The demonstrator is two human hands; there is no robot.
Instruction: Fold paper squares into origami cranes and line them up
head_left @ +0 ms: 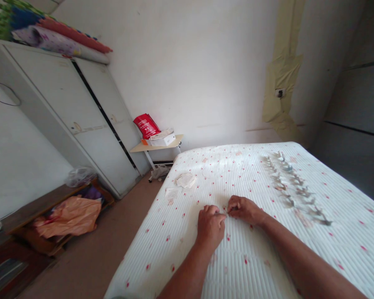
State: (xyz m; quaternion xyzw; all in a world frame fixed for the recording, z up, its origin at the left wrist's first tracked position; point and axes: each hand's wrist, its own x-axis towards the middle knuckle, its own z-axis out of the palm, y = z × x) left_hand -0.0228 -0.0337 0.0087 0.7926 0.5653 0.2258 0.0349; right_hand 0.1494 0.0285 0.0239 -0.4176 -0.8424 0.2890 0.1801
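My left hand (210, 224) and my right hand (243, 209) meet over the middle of the bed, fingers curled and fingertips almost together. Between them is a small folded piece of paper (226, 211), pinched from both sides and mostly covered by the fingers. To the left lies a loose pile of printed paper squares (186, 180), with a few separate paper sheets (171, 193) just in front of it. Right of my right hand, several small folded paper figures (289, 201), bird-like in outline, stand in rows.
A quilted white bedspread with red spots (237, 265) covers the bed. Past its far left corner stands a small table (139, 147) carrying a red bag (146, 125) and a white box (163, 140). A grey cabinet (90, 120) and a low wooden unit with an orange bag (70, 216) are on the left.
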